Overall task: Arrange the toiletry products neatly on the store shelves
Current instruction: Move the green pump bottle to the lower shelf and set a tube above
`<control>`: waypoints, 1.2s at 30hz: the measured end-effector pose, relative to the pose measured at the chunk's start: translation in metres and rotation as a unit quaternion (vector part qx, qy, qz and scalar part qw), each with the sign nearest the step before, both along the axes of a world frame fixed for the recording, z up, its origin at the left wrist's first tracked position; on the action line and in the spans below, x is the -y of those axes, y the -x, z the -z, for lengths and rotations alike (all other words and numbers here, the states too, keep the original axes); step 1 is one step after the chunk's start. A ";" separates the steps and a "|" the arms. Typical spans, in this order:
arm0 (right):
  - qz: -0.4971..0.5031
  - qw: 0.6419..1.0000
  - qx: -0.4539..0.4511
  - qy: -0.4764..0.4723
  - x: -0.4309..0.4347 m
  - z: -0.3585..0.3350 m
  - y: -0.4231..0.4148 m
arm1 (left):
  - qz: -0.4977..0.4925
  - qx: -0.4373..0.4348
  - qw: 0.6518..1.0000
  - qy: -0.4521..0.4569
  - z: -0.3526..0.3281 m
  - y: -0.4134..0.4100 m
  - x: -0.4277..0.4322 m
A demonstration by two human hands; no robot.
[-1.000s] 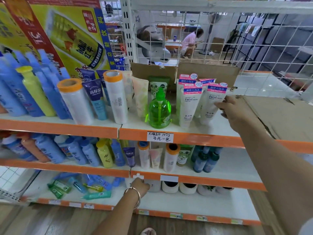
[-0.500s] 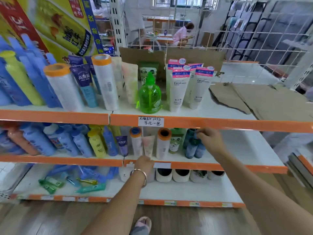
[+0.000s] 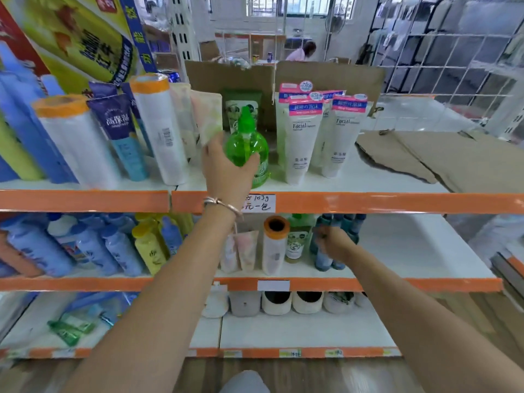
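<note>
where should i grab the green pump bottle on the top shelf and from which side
Take the green pump bottle round its wide round belly, below the pump, coming from the open shelf front. Cardboard stands behind it, a pouch and Facial tubes crowd its sides, and the pump head is thin. The left hand grips it just so.

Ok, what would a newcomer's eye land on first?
The bright green translucent plastic pump bottle on the top orange-edged shelf, gripped by the left hand. Right of it stand white facial-cleanser tubes with pink labels. On the middle shelf, the right hand is at dark blue bottles, grip blurred.
</note>
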State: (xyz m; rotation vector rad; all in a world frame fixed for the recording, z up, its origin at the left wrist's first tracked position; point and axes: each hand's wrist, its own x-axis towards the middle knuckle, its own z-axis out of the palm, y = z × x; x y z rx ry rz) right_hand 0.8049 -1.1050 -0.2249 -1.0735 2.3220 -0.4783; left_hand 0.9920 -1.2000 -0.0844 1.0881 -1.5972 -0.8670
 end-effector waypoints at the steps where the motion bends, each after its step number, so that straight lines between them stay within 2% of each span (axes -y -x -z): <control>1: 0.000 1.000 0.000 0.013 0.009 0.007 0.004 | 0.007 0.016 1.000 0.007 0.000 0.002 0.008; 5: -0.035 0.999 -0.002 0.018 0.030 0.012 0.001 | 0.038 0.055 0.998 0.006 0.013 0.013 0.028; 10: -0.043 0.999 -0.017 -0.015 0.047 0.033 0.002 | 0.055 0.038 0.998 -0.001 0.030 0.018 0.047; 14: -0.079 0.993 -0.073 -0.048 0.057 0.049 -0.002 | 0.062 0.020 0.998 -0.016 0.037 0.016 0.049; 18: -0.124 0.978 -0.159 -0.049 0.054 0.064 0.002 | 0.065 0.024 0.997 -0.027 0.038 0.015 0.052; 24: -0.106 0.940 -0.323 -0.027 0.032 0.057 -0.007 | 0.021 0.036 0.999 0.000 0.034 0.018 0.045; 30: -0.120 0.938 -0.321 0.058 -0.016 0.035 -0.010 | -0.032 -0.049 0.998 0.017 0.021 0.002 0.018; 36: -0.163 0.937 -0.306 0.047 -0.061 -0.014 -0.020 | -0.035 -0.086 0.996 -0.007 -0.002 -0.030 -0.025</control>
